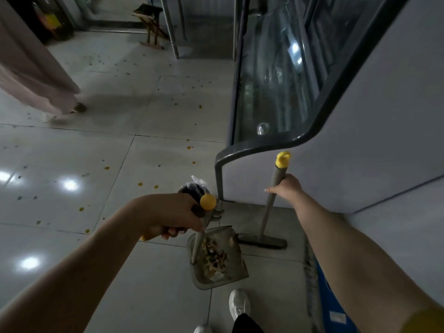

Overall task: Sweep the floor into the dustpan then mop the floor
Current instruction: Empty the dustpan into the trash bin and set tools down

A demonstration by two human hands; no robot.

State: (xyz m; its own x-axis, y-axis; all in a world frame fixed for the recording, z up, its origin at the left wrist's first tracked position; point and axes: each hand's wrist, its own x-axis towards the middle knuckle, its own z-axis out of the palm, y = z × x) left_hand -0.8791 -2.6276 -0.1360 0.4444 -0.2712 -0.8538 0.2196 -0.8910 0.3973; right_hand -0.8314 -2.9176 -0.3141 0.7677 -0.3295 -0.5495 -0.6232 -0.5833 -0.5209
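The left hand (177, 217) grips the dustpan (236, 265) handle; the right hand (287, 187) grips the broom (268, 212) handle. Broom head rests beside the debris-filled dustpan on spotted floor tiles (72, 164), near a glass display case (276, 80).

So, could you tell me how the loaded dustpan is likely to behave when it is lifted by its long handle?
Probably light: the dustpan looks like thin plastic. It may swing or tip on its upright handle, and the loose debris could spill out.
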